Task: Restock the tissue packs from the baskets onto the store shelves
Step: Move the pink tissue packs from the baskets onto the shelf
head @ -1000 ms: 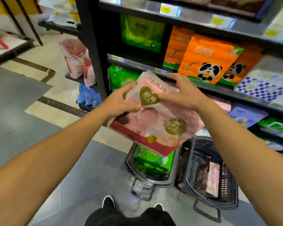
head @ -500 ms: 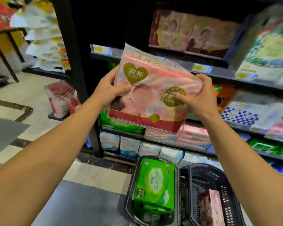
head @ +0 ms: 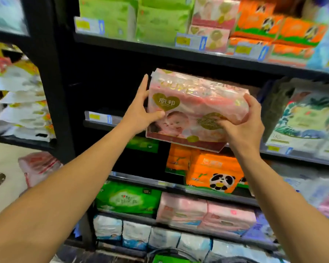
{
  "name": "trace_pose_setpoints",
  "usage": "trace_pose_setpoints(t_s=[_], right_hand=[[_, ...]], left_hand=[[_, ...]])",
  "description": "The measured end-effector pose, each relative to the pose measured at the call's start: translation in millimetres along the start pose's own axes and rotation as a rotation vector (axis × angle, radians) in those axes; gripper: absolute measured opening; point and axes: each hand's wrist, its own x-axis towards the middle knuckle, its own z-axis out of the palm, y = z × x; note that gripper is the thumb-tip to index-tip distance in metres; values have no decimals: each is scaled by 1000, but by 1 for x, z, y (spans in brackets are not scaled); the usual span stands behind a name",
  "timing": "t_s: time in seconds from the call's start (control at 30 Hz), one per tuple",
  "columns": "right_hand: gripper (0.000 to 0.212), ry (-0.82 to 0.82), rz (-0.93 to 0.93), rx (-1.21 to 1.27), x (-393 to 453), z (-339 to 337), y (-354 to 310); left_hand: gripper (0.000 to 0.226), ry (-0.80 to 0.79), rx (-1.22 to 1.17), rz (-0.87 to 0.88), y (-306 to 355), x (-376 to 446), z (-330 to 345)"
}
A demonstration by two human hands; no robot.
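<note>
A pink tissue pack with a gold heart and a baby picture is held up in front of a dark, empty stretch of shelf. My left hand grips its left side with the thumb across the front. My right hand holds its right end, fingers wrapped over the top. The pack's lower edge hangs over the shelf's front rail. At the bottom edge only the rim of a basket shows, with a green pack in it.
Green, pink and orange packs fill the shelf above. Orange panda packs sit one shelf below, with green, pink and white packs lower down. A leafy-print pack stands right of the empty stretch. A black upright post bounds the shelf on the left.
Both hands have lifted the pink pack up from over the baskets to the level of the dark middle shelf, and turned it upright. The view has tilted upward; the baskets have nearly left the frame.
</note>
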Motion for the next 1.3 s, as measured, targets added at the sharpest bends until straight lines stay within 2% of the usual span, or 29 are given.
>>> trace_pose_setpoints(t_s=[0.1,0.2,0.3,0.37,0.5,0.63,0.7,0.77,0.83,0.9,1.03,1.13,1.17,1.23,1.27,1.3], right_hand=[[77,41,-13,-7,23,17,9],[74,86,-32,-25,40,40,21],[72,127,-19,-64,52,64,34],[70,169,-7,-87,64,77,41],[70,211,8,-117,87,101,53],[73,171,19,-152,106,119,70],[73,107,40,-203,117,126,83],[64,45,82,-280,128,132,98],[53,-20,159,-355,139,136,109],[54,-72,230,-397,150,140,116],[76,-118,238,-465,154,150,129],[90,-209,217,-524,148,156,136],[89,-243,241,-546,150,157,138],[67,-326,297,-597,158,161,142],[63,-348,310,-626,162,163,145],[72,-363,297,-654,167,167,147]], left_hand=[[121,55,54,79,-3,35,0],[129,74,143,184,-14,71,4],[123,12,164,264,-35,105,6],[111,-17,140,317,-48,127,6],[89,1,194,416,-67,164,11],[75,3,261,328,-88,186,18],[60,2,302,286,-99,195,25],[49,-12,316,227,-109,202,34],[62,-67,291,185,-114,207,44],[81,-93,261,187,-118,211,53],[106,-125,303,117,-118,219,60],[107,-149,351,56,-118,227,62],[106,-143,371,39,-119,231,63],[105,-119,412,-3,-122,240,66],[105,-103,432,-24,-125,245,68],[105,-88,445,-50,-128,249,70]])
